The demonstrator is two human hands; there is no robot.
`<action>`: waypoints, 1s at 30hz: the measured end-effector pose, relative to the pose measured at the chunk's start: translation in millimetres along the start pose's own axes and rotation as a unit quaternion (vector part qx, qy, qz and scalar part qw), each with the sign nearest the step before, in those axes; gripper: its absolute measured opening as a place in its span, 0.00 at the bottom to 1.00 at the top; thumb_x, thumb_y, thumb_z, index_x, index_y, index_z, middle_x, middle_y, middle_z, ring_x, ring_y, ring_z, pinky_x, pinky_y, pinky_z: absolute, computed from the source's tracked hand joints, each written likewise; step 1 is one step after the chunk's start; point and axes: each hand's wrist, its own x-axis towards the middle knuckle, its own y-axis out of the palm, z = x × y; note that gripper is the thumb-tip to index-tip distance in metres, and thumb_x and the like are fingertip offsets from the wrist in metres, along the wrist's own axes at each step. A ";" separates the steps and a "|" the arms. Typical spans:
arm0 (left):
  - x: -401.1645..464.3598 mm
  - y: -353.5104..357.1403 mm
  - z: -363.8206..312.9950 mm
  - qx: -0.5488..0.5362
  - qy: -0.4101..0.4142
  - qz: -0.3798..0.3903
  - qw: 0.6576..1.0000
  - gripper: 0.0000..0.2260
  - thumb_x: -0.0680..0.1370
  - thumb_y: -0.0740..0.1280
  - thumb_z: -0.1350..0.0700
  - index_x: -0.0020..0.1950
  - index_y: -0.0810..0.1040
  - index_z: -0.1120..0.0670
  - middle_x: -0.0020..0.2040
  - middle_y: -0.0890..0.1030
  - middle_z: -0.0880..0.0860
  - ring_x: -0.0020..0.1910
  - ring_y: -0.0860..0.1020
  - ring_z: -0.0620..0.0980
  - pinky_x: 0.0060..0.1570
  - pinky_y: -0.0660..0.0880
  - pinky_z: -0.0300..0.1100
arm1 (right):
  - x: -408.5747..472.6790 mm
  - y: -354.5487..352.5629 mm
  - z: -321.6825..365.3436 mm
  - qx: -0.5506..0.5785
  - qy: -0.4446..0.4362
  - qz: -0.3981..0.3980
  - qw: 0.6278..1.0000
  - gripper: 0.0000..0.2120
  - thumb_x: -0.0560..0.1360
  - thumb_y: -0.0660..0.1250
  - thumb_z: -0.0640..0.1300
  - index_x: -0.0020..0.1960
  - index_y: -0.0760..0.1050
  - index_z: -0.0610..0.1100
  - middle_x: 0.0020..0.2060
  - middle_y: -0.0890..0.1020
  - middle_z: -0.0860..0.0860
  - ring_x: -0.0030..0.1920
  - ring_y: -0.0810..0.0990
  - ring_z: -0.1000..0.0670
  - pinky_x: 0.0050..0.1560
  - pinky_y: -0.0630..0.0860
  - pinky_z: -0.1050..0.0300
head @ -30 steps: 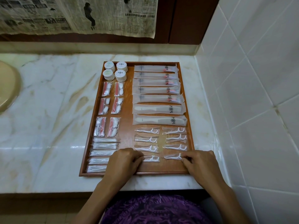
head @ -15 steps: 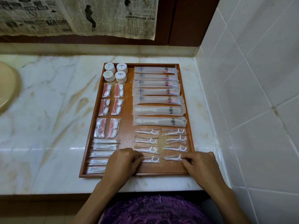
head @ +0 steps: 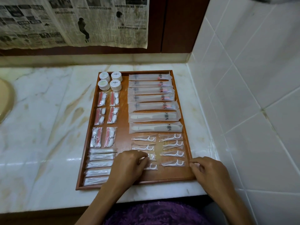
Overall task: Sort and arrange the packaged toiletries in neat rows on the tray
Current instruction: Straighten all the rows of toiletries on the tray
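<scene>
The wooden tray (head: 180, 177) sits in the middle of the frame on the marble counter (head: 48, 119), and it holds everything in rows. At its upper left stand four round white soap packs (head: 110, 81). Below them lie six clear packets with red sticks and cotton pads (head: 106, 118), two by two, long axis running up the frame. Under those, at lower left, five cotton-bud packets (head: 99, 165) lie crosswise. The right half carries five toothbrush sleeves (head: 151, 91) and two comb sleeves (head: 155, 121), all frosted, printed with a dark emblem, their length running left to right. Lower right are the floss picks (head: 172, 146) in clear wrappers, two columns, lying crosswise with their heads toward the right.

My left hand (head: 129, 166) rests over the left floss column, fingers curled and pinching the edge of a wrapper. My right hand (head: 209, 171) is at the tray's lower right corner, fingers bent, tips at the rim; I cannot tell whether it holds anything.
</scene>
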 end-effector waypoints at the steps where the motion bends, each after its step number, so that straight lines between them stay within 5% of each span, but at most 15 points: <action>1: 6.1 -0.4 -6.4 0.001 0.011 -0.002 1.000 0.06 0.71 0.68 0.50 0.41 0.84 0.48 0.33 0.83 0.46 0.31 0.79 0.46 0.29 0.71 0.37 | -5.2 -0.8 -4.8 -0.004 0.024 -0.026 0.999 0.04 0.70 0.74 0.42 0.45 0.84 0.47 0.34 0.80 0.54 0.32 0.76 0.53 0.35 0.74 0.56; 6: 42.6 9.0 -47.7 0.008 0.130 0.024 0.991 0.05 0.73 0.68 0.52 0.41 0.84 0.48 0.34 0.82 0.47 0.33 0.78 0.47 0.30 0.70 0.38 | -34.3 3.4 -25.0 -0.068 0.131 -0.158 0.976 0.14 0.62 0.78 0.33 0.47 0.82 0.34 0.40 0.80 0.40 0.33 0.80 0.40 0.33 0.78 0.49; 10: 75.1 28.4 -86.7 0.055 0.237 0.063 0.968 0.03 0.71 0.70 0.55 0.39 0.83 0.50 0.35 0.80 0.49 0.35 0.77 0.50 0.30 0.64 0.37 | -53.2 18.4 -22.3 -0.130 0.190 -0.100 0.968 0.22 0.60 0.79 0.39 0.52 0.80 0.34 0.47 0.81 0.38 0.36 0.81 0.37 0.31 0.78 0.47; 13: 100.7 52.6 -116.2 0.099 0.331 0.113 0.932 0.12 0.72 0.70 0.60 0.54 0.83 0.52 0.48 0.82 0.52 0.45 0.77 0.54 0.35 0.72 0.43 | -64.4 27.9 -18.9 -0.127 0.220 -0.088 0.963 0.19 0.61 0.79 0.42 0.51 0.82 0.41 0.52 0.80 0.43 0.35 0.82 0.41 0.30 0.78 0.48; 16: 119.5 75.8 -133.6 0.145 0.403 0.171 0.887 0.19 0.76 0.65 0.60 0.67 0.74 0.51 0.65 0.75 0.51 0.59 0.72 0.55 0.46 0.69 0.49 | -67.8 29.4 -19.9 -0.101 0.205 -0.128 0.965 0.15 0.61 0.80 0.42 0.46 0.83 0.46 0.49 0.80 0.46 0.30 0.81 0.46 0.25 0.76 0.51; 21: 135.3 93.0 -139.6 0.179 0.419 0.187 0.870 0.14 0.79 0.61 0.58 0.65 0.75 0.50 0.61 0.77 0.49 0.57 0.73 0.54 0.41 0.60 0.45 | -59.2 27.5 -20.6 -0.103 0.207 -0.141 0.963 0.17 0.62 0.79 0.45 0.49 0.81 0.46 0.43 0.79 0.47 0.29 0.80 0.45 0.23 0.74 0.53; 25: 144.7 86.7 -137.0 0.204 0.406 0.208 0.866 0.10 0.79 0.61 0.60 0.58 0.77 0.54 0.50 0.77 0.52 0.51 0.71 0.53 0.41 0.64 0.44 | -45.3 28.9 -21.4 -0.094 0.215 -0.162 0.958 0.24 0.64 0.78 0.47 0.58 0.79 0.44 0.40 0.81 0.45 0.29 0.80 0.43 0.23 0.74 0.53; 30: 146.4 86.3 -134.3 0.196 0.387 0.219 0.874 0.11 0.78 0.61 0.62 0.59 0.77 0.55 0.52 0.75 0.55 0.52 0.70 0.54 0.43 0.68 0.46 | -37.6 26.6 -20.9 -0.004 0.216 -0.234 0.948 0.24 0.70 0.75 0.46 0.63 0.73 0.41 0.39 0.83 0.47 0.33 0.82 0.42 0.28 0.77 0.51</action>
